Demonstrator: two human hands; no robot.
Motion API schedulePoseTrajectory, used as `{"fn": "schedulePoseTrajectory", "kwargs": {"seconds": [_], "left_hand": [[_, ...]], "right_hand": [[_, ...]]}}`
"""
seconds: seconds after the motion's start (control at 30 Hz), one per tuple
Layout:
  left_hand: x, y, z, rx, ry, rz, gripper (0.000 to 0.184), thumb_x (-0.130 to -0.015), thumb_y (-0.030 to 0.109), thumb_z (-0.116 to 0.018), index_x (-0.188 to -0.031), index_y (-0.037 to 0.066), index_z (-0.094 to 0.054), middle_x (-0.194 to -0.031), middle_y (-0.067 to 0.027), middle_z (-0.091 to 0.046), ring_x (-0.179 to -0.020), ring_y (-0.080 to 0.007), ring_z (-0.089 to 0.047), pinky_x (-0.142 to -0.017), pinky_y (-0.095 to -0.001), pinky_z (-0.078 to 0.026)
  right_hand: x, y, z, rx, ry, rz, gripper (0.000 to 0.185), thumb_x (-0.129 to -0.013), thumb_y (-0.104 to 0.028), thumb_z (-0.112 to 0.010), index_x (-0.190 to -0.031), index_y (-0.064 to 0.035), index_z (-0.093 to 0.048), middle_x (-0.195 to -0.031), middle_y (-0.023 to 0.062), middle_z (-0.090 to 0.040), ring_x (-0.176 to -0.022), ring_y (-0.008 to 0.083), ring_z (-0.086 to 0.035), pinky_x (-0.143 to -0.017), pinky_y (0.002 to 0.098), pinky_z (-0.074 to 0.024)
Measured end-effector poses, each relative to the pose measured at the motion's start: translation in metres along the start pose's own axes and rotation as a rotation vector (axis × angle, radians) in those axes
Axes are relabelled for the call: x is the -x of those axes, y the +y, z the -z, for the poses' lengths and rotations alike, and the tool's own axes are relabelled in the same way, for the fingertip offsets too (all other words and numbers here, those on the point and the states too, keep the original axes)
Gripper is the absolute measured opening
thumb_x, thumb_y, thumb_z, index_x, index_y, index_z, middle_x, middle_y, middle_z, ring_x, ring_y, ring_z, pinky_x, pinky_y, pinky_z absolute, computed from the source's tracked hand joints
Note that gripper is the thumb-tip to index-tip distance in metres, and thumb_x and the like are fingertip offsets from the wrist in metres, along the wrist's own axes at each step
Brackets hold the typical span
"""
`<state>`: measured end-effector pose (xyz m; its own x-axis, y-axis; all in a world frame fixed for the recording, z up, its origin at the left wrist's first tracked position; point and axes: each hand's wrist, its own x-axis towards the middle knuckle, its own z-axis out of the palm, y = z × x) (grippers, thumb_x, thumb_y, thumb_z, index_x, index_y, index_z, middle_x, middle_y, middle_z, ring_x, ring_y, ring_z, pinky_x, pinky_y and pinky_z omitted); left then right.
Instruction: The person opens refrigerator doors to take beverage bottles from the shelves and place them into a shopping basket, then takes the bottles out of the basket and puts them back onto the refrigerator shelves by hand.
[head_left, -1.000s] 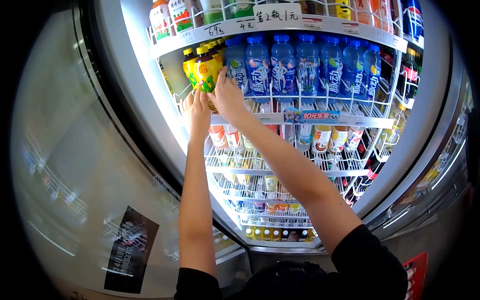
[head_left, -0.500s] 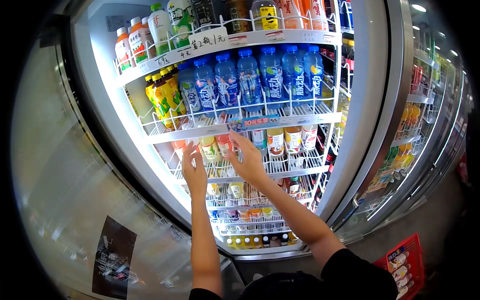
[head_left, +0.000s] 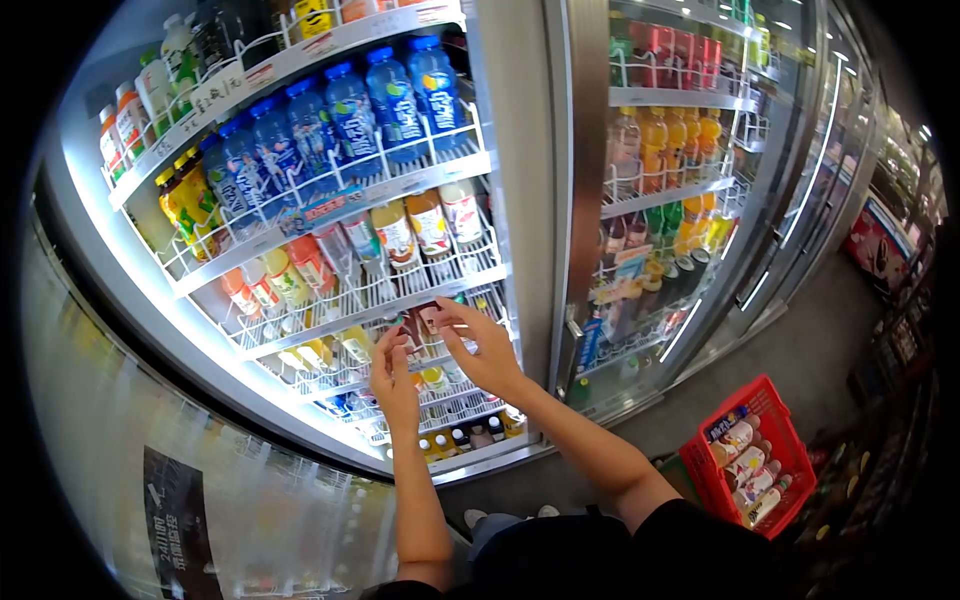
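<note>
My left hand (head_left: 395, 378) is raised in front of the open fridge's lower shelves, fingers loosely bent and apart, holding nothing. Just right of it, my right hand (head_left: 484, 352) is also bare, with thumb and fingers spread. A dark-red bottle (head_left: 411, 334) shows behind the gap between the hands; I see no grip on it. Above the hands, a wire shelf carries white-labelled bottles (head_left: 428, 222) with orange drink. Higher up stands a row of blue bottles (head_left: 352, 112), with yellow bottles (head_left: 190, 205) at its left end.
A red shopping basket (head_left: 790, 425) with several bottles in it stands on the floor at the right. Closed glass fridge doors (head_left: 655, 200) line the right side. The opened fridge door (head_left: 250, 490) fills the lower left. A metal door handle (head_left: 573, 322) juts out.
The view has swung right, bringing the basket and neighbouring fridges further in. My hands have gone from the shelf under the blue bottles to in front of a lower one, both still empty.
</note>
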<state>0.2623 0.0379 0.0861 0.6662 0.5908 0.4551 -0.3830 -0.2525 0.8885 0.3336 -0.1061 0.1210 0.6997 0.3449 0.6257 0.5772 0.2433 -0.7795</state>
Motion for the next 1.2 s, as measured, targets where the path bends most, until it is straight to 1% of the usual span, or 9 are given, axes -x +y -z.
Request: {"fn": "schedulePoseTrajectory", "kwargs": {"seconds": [0.1, 0.2, 0.37, 0.53, 0.7, 0.87, 1.03, 1.13, 1.2], "left_hand": [[0.032, 0.006, -0.027, 0.075, 0.002, 0.016, 0.028, -0.103, 0.015, -0.051, -0.126, 0.002, -0.059, -0.105, -0.0078, -0.064, -0.093, -0.0132, -0.059, -0.087, -0.0276, -0.047], [0.063, 0.0, -0.051, 0.038, -0.116, 0.058, 0.028, -0.103, 0.015, -0.051, -0.126, 0.001, -0.059, -0.106, -0.0085, -0.065, -0.094, -0.0132, -0.06, -0.086, -0.0275, -0.047], [0.111, -0.002, -0.091, 0.06, -0.291, 0.145, 0.027, -0.102, 0.015, -0.051, -0.123, 0.001, -0.062, -0.103, -0.0088, -0.068, -0.09, -0.0136, -0.062, -0.083, -0.0276, -0.049], [0.161, -0.003, -0.114, 0.095, -0.577, 0.162, 0.027, -0.102, 0.016, -0.052, -0.12, 0.0, -0.063, -0.101, -0.0096, -0.069, -0.088, -0.0146, -0.063, -0.083, -0.0282, -0.049], [0.223, 0.0, -0.102, 0.085, -0.823, 0.268, 0.028, -0.101, 0.017, -0.052, -0.121, 0.001, -0.063, -0.103, -0.0111, -0.07, -0.092, -0.0162, -0.065, -0.083, -0.029, -0.051], [0.274, -0.002, -0.081, 0.087, -0.902, 0.358, 0.027, -0.102, 0.016, -0.051, -0.12, 0.001, -0.064, -0.102, -0.0094, -0.069, -0.091, -0.014, -0.063, -0.083, -0.0265, -0.05], [0.299, 0.003, -0.091, 0.135, -0.985, 0.416, 0.027, -0.103, 0.017, -0.05, -0.12, 0.001, -0.063, -0.102, -0.0073, -0.068, -0.092, -0.0118, -0.061, -0.084, -0.0253, -0.049], [0.312, 0.021, -0.102, 0.121, -1.049, 0.385, 0.027, -0.103, 0.018, -0.051, -0.119, 0.0, -0.064, -0.101, -0.0071, -0.068, -0.092, -0.0117, -0.062, -0.084, -0.0253, -0.049], [0.323, 0.024, -0.115, 0.148, -1.047, 0.367, 0.026, -0.102, 0.017, -0.052, -0.118, 0.001, -0.065, -0.099, -0.0083, -0.069, -0.091, -0.0132, -0.064, -0.083, -0.0264, -0.051]], "right_hand": [[0.04, -0.007, 0.038, 0.008, 0.05, -0.061, 0.04, -0.095, -0.005, -0.059, -0.135, -0.0021, -0.055, -0.111, 0.0135, -0.068, -0.1, 0.0177, -0.066, -0.086, 0.0309, -0.0551], [0.081, -0.014, 0.078, 0.053, 0.085, -0.102, 0.039, -0.097, -0.004, -0.057, -0.136, 0.001, -0.053, -0.109, 0.0142, -0.067, -0.102, 0.0164, -0.066, -0.088, 0.03, -0.0544], [0.146, -0.01, 0.123, 0.105, 0.335, -0.147, 0.036, -0.099, -0.004, -0.053, -0.134, 0.0009, -0.056, -0.107, 0.0113, -0.067, -0.097, 0.0152, -0.066, -0.086, 0.0278, -0.0536], [0.218, -0.032, 0.156, 0.294, 0.404, -0.175, 0.037, -0.099, -0.005, -0.053, -0.136, -0.002, -0.056, -0.105, 0.0105, -0.067, -0.093, 0.014, -0.065, -0.083, 0.0272, -0.0535], [0.283, -0.054, 0.161, 0.317, 0.52, -0.353, 0.036, -0.098, -0.004, -0.053, -0.134, -0.001, -0.057, -0.105, 0.0101, -0.069, -0.092, 0.0125, -0.064, -0.082, 0.0257, -0.0526], [0.335, -0.072, 0.164, 0.378, 0.581, -0.501, 0.037, -0.098, -0.007, -0.054, -0.134, -0.0001, -0.056, -0.108, 0.0111, -0.069, -0.097, 0.0136, -0.064, -0.086, 0.0283, -0.052], [0.37, -0.093, 0.175, 0.387, 0.662, -0.433, 0.036, -0.099, -0.007, -0.054, -0.134, 0.0001, -0.056, -0.109, 0.011, -0.069, -0.097, 0.0137, -0.064, -0.088, 0.028, -0.0515], [0.397, -0.1, 0.195, 0.449, 0.721, -0.502, 0.038, -0.098, -0.007, -0.055, -0.135, -0.0014, -0.055, -0.11, 0.0114, -0.069, -0.095, 0.0123, -0.065, -0.083, 0.0259, -0.0517], [0.412, -0.101, 0.213, 0.34, 0.839, -0.467, 0.036, -0.098, -0.007, -0.055, -0.133, -0.0008, -0.056, -0.11, 0.0097, -0.068, -0.096, 0.0116, -0.064, -0.084, 0.0249, -0.0513]]}}
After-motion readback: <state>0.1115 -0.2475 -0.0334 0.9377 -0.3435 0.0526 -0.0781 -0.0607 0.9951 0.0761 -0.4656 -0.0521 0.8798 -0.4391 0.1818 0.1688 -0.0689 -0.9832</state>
